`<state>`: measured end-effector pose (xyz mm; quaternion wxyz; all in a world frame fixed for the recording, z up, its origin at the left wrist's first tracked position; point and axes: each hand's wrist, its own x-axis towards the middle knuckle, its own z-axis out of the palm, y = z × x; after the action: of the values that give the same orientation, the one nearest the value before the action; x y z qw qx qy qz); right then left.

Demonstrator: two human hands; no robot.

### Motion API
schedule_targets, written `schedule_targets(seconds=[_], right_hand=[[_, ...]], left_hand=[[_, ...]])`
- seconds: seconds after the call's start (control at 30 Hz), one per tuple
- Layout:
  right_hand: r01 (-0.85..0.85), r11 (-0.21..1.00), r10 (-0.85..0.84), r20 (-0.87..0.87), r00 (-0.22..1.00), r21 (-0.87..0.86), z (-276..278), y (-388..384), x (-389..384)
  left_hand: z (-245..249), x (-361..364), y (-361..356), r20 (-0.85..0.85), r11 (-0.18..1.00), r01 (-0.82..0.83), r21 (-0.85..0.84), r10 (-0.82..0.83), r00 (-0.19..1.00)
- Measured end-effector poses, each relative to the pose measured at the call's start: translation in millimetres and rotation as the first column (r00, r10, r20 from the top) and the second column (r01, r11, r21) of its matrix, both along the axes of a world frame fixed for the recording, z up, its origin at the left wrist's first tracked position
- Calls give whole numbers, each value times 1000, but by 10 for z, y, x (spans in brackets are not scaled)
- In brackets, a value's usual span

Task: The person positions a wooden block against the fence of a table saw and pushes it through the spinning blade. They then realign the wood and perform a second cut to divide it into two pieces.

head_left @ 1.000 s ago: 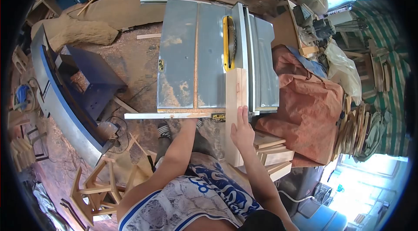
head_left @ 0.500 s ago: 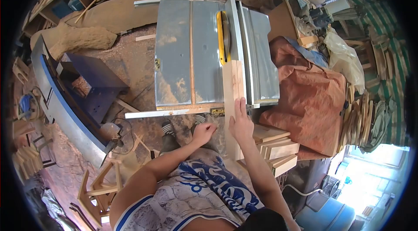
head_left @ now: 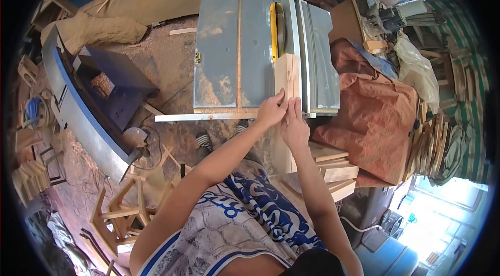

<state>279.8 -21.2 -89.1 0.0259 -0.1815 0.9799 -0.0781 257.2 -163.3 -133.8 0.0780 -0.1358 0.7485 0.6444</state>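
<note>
A pale wooden board (head_left: 286, 75) lies lengthwise on the grey table saw top (head_left: 219, 41), along the metal fence (head_left: 304, 57). Its far end reaches the yellow blade guard (head_left: 274, 34), and its near part overhangs the table's front edge. My left hand (head_left: 272, 110) is closed around the board's left side near that edge. Close beside it, my right hand (head_left: 295, 129) holds the board from above, two fingers stretched along the top and the thumb at the left. The hands nearly touch, and my fingers under the board are hidden.
Cut wood blocks (head_left: 336, 172) are stacked right of my legs. A reddish-brown cover (head_left: 370, 125) drapes over something to the right. At left stands a blue-and-silver machine (head_left: 86, 125), with a wooden stool frame (head_left: 122, 213) below it. Sawdust and scraps litter the floor.
My left hand has come up from in front of my body and taken hold of the board's left side. Board and right hand have moved forward along the fence; the view has shifted slightly.
</note>
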Motion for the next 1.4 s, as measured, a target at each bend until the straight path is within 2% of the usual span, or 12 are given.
schedule_targets(seconds=[0.07, 0.1, 0.17, 0.2, 0.27, 0.37, 0.43, 0.63, 0.8, 0.87, 1.2, 1.4], right_hand=[[2, 1000, -2, -11, 1000, 5, -5, -11, -29], [-2, 1000, 2, -16, 1000, -4, 24, -29, -51], [-4, 1000, 4, -13, 1000, -14, 56, -57, -42], [-1, 1000, 1, 0, 1000, -11, 73, -62, -54], [-1, 1000, 1, 4, 1000, -6, 62, -69, -107], [1, 1000, -1, -28, 1000, -6, 5, -60, -81], [50, 998, -52, 95, 994, 27, 129, -116, -106], [81, 994, -91, 147, 985, 72, 212, -213, -178], [53, 995, -61, 104, 993, 82, 101, -163, -215], [46, 996, -52, 85, 995, 78, 98, -156, -228], [-11, 990, 7, 25, 1000, 137, 149, -168, -313], [-40, 985, 41, -2, 999, 168, 195, -214, -368]], left_hand=[[33, -8, -91, 43, 993, 102, 63, -105, 994], [-124, 7, -76, 44, 993, 103, 62, -106, 993], [-544, 94, -36, -110, 932, 115, 343, -82, 990], [-718, 225, -21, -109, 932, 112, 345, -79, 991], [-907, 594, 52, -233, 930, 315, 191, -269, 935], [-560, 980, 137, -226, 936, 315, 160, -276, 934], [-401, 988, 127, -185, 944, 310, 115, -287, 940], [-220, 933, 246, -184, 979, 206, 4, -202, 962], [-179, 920, 248, -144, 981, 191, 28, -185, 972], [-169, 925, 253, -137, 983, 179, -43, -184, 973], [-217, 881, 262, -152, 981, 180, -72, -190, 970], [-278, 829, 271, -241, 974, 175, -141, -206, 949]])
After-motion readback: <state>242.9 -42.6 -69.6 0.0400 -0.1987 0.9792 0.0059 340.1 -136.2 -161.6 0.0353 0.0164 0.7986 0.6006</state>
